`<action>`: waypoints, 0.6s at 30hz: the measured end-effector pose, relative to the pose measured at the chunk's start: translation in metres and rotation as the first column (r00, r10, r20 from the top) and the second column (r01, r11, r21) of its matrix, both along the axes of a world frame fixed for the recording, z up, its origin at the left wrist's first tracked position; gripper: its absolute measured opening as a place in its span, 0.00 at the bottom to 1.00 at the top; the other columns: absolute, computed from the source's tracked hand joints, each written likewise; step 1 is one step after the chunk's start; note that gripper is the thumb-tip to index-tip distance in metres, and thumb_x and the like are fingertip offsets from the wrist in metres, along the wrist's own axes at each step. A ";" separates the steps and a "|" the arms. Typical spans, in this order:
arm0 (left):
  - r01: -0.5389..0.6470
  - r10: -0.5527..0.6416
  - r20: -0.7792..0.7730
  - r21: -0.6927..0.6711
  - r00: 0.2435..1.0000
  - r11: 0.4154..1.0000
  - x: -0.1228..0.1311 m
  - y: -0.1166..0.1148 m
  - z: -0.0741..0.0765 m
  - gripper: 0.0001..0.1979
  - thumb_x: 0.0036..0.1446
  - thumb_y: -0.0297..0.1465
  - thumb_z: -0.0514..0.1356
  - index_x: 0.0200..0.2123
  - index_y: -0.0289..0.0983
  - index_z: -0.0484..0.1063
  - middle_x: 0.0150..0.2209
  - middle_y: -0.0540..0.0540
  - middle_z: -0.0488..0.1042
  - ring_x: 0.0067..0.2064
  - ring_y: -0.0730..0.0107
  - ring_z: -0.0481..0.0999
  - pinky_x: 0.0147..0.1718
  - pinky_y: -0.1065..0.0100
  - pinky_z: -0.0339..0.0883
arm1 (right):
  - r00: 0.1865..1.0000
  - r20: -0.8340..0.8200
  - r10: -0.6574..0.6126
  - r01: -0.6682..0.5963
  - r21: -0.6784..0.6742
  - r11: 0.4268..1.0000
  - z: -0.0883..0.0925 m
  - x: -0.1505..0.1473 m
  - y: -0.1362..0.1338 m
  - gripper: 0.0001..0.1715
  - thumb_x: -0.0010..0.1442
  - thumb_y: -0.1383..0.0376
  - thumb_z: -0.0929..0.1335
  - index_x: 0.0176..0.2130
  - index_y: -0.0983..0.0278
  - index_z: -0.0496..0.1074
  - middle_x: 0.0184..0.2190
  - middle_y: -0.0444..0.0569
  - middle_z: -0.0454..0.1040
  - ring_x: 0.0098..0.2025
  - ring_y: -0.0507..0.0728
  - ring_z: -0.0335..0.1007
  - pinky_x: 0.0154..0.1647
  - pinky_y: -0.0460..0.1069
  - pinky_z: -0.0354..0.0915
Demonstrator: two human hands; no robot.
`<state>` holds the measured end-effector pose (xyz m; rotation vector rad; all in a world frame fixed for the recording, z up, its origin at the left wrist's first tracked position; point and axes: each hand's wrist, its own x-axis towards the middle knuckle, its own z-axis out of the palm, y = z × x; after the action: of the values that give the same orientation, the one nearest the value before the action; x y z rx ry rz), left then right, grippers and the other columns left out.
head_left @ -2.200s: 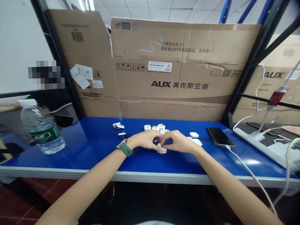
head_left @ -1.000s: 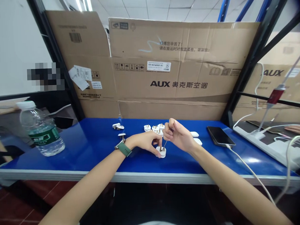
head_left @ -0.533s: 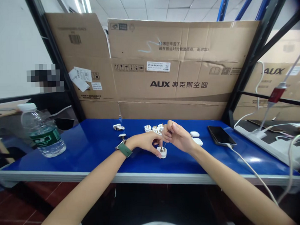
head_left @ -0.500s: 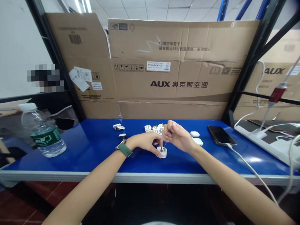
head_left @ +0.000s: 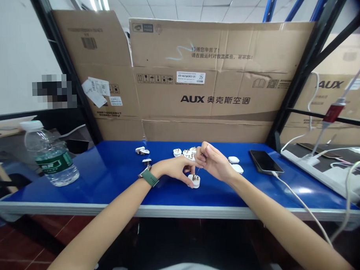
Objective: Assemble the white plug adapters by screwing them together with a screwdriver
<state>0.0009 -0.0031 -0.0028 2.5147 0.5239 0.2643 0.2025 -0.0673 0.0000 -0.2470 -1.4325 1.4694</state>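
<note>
On the blue table stands a white plug [head_left: 195, 183] with its metal prongs facing up. My left hand [head_left: 180, 170], a watch with a green strap on its wrist, grips this plug between thumb and fingers. Above it, my right hand [head_left: 213, 162] is closed around a screwdriver [head_left: 197, 172]; only the thin metal shaft shows, its tip down at the plug's prong face, and the handle is hidden in the fist. Just behind the hands sits a group of several white plugs [head_left: 186, 152], prongs up, partly covered by my fingers.
More white plug pieces [head_left: 142, 151] lie at the back left. Two white rounded pieces [head_left: 236, 167] are right of my right hand. A phone [head_left: 266, 162] with a cable, a power strip [head_left: 323, 173] and a water bottle [head_left: 52, 155] stand farther out. A cardboard sheet [head_left: 155, 100] closes the back.
Both hands keep their hold on the plug and the screwdriver. The right fist is turned slightly, and the view has shifted a little.
</note>
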 end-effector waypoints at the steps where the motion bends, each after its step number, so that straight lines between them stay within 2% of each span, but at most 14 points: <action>1: -0.001 0.001 -0.003 0.002 1.000 1.000 0.000 0.000 0.000 0.24 0.43 0.48 0.75 0.37 0.37 0.79 0.30 0.51 0.70 0.32 0.72 0.68 0.32 0.69 0.60 | 1.000 0.003 0.000 0.000 -0.001 1.000 0.000 0.000 0.000 0.23 0.66 0.49 0.69 0.31 0.60 0.59 0.28 0.43 0.57 0.29 0.53 0.51 0.31 0.49 0.59; 10: -0.022 0.022 -0.020 -0.013 1.000 1.000 0.000 -0.002 0.003 0.25 0.43 0.48 0.75 0.37 0.37 0.79 0.29 0.51 0.69 0.31 0.72 0.68 0.31 0.69 0.59 | 0.999 -0.039 -0.010 0.011 0.005 1.000 -0.001 -0.002 0.001 0.21 0.69 0.52 0.67 0.31 0.61 0.60 0.29 0.43 0.57 0.29 0.53 0.52 0.32 0.48 0.60; 14: -0.007 0.007 -0.008 -0.028 1.000 1.000 0.001 -0.005 0.005 0.24 0.42 0.48 0.76 0.37 0.37 0.79 0.30 0.51 0.70 0.31 0.72 0.67 0.31 0.69 0.59 | 0.999 -0.030 0.016 -0.017 -0.019 1.000 0.000 -0.002 0.001 0.21 0.68 0.51 0.68 0.31 0.60 0.60 0.29 0.43 0.57 0.29 0.53 0.51 0.33 0.49 0.62; 18: -0.020 0.019 -0.026 -0.034 0.999 0.999 0.001 -0.005 0.005 0.24 0.43 0.48 0.75 0.37 0.37 0.79 0.29 0.52 0.69 0.31 0.72 0.66 0.31 0.69 0.59 | 0.999 -0.029 -0.016 0.015 -0.027 1.000 -0.001 -0.002 0.001 0.22 0.66 0.50 0.69 0.31 0.60 0.60 0.29 0.43 0.57 0.30 0.53 0.52 0.32 0.49 0.63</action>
<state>0.0017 -0.0077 0.0026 2.4837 0.5582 0.2290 0.2005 -0.0661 -0.0009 -0.2517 -1.3856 1.4741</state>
